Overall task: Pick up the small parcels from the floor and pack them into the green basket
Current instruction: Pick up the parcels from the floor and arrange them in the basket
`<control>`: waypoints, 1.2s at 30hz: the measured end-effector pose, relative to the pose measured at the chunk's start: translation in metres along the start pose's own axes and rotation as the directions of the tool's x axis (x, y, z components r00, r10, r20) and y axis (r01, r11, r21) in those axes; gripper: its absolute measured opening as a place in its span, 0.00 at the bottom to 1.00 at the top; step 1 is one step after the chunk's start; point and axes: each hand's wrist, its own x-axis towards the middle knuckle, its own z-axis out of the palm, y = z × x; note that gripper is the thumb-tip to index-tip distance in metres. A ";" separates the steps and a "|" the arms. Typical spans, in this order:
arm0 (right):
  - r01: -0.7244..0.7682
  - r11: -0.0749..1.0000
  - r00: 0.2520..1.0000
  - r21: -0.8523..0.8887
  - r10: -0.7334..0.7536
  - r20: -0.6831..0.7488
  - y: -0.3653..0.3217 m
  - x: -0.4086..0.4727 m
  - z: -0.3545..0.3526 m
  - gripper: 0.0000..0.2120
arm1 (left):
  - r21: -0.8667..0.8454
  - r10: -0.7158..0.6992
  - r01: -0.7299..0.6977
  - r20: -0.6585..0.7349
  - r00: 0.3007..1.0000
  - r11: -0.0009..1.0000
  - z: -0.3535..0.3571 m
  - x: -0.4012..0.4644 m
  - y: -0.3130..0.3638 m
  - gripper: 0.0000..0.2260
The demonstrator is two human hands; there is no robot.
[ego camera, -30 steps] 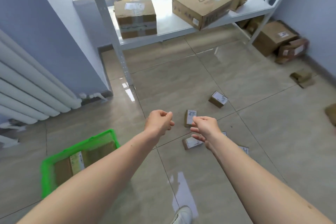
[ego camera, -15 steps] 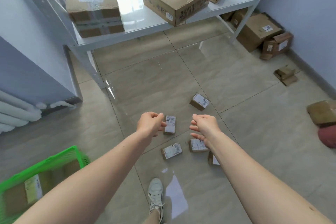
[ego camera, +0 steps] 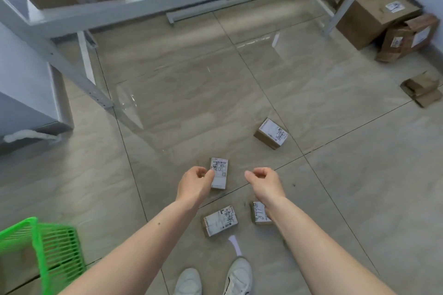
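Several small brown parcels with white labels lie on the tiled floor. One parcel (ego camera: 219, 173) lies between my hands, just right of my left hand (ego camera: 194, 184), whose fingers are loosely curled and empty. My right hand (ego camera: 265, 182) is also loosely curled, holding nothing. Below them lie a parcel (ego camera: 220, 220) and another parcel (ego camera: 260, 212), partly hidden by my right forearm. A fourth parcel (ego camera: 271, 133) lies farther off to the right. The green basket (ego camera: 56, 246) stands at the bottom left, cut off by the frame edge.
A white metal shelf (ego camera: 124, 11) with large cardboard boxes stands ahead, its leg (ego camera: 79, 79) slanting down at the left. Larger boxes (ego camera: 376, 17) sit by the right wall, with a flattened carton (ego camera: 423, 90) nearby. My white shoes (ego camera: 214, 278) are at the bottom.
I have stepped forward and lowered my view: the parcels are closer, the basket has slid to the lower left corner. My left hand now reaches the edge of the nearest parcel.
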 end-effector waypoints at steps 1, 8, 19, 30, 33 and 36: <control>-0.008 1.000 1.000 -0.009 0.009 0.005 0.015 0.019 0.010 0.19 | -0.002 -0.010 0.010 -0.006 1.000 1.000 0.011 0.019 -0.014 0.18; -0.007 0.992 0.999 -0.128 0.013 0.051 0.102 0.146 0.076 0.21 | -0.050 -0.099 0.098 -0.012 0.995 0.994 0.077 0.148 -0.111 0.24; -0.030 0.955 0.961 -0.295 0.109 0.254 0.156 0.265 0.137 0.22 | -0.037 -0.031 0.034 0.071 0.997 0.999 0.134 0.271 -0.169 0.32; 0.080 0.956 0.980 -0.282 -0.024 0.195 0.125 0.248 0.129 0.10 | -0.112 0.093 -0.084 0.071 0.993 0.990 0.121 0.254 -0.140 0.14; 0.078 0.958 0.985 -0.275 -0.032 0.168 0.097 0.214 0.109 0.08 | -0.101 0.112 -0.107 0.047 0.993 0.989 0.103 0.217 -0.112 0.15; 0.068 0.965 0.988 -0.255 -0.028 0.154 0.062 0.167 0.085 0.08 | -0.128 0.102 -0.095 0.046 0.994 0.987 0.081 0.172 -0.083 0.17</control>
